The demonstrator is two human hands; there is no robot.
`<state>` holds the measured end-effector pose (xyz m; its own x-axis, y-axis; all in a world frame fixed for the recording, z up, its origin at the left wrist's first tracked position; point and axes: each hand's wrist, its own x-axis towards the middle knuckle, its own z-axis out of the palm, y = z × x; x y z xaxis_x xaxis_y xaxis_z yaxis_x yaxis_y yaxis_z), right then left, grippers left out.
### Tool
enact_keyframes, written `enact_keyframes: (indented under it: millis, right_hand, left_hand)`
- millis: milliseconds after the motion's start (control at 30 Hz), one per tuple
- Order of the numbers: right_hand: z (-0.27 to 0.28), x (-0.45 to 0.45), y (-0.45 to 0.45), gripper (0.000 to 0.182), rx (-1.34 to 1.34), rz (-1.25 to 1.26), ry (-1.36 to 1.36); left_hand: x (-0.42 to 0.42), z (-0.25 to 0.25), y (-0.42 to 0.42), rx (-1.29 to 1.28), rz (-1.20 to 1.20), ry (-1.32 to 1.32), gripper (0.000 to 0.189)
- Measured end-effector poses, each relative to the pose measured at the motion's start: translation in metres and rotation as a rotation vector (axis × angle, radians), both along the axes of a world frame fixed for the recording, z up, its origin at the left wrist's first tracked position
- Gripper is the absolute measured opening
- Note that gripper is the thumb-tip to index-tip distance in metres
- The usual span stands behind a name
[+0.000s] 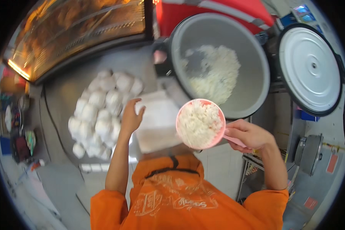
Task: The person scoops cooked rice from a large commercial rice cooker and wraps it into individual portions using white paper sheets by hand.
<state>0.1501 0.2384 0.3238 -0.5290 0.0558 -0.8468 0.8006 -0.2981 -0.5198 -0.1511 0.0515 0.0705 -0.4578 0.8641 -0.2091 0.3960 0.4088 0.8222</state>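
Observation:
My right hand grips the handle of a pink scoop heaped with cooked white rice. The scoop is over the near rim of a large grey rice pot, which has more rice at its bottom. With fingers apart and nothing seen in it, my left hand is between a pile of white wrapped bundles and a stack of pale paper sheets. Whether its fingertips touch the paper cannot be told.
A round metal lid stands raised to the right of the pot. Behind the bundles is a lit glass display case with food inside. A red box sits behind the pot. A dark cable runs along the counter's left side.

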Motion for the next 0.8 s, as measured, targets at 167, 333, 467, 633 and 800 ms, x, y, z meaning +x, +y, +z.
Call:
enact_keyframes:
  millis: [167,333,467,633,800]
  right_hand:
    - [-0.195,-0.041,-0.108,0.026,0.683,-0.008,0.024]
    - [-0.328,-0.09,-0.172,0.017,1.104,0.371,-0.129]
    - [-0.332,-0.051,-0.188,0.02,1.071,0.427,-0.218]
    - [-0.32,-0.07,-0.189,0.025,0.942,0.28,-0.284]
    - [-0.326,-0.058,-0.185,0.024,0.894,-0.004,0.031]
  left_hand:
    - [0.027,-0.08,-0.075,-0.117,-0.15,0.314,0.091]
    - [0.039,-0.066,-0.063,-0.265,-0.095,0.424,0.111]
    - [0.041,-0.065,-0.066,-0.267,-0.038,0.417,0.113]
    - [0.043,-0.068,-0.066,-0.257,-0.055,0.462,0.113]
    - [0.044,-0.06,-0.068,-0.239,-0.043,0.503,0.104]
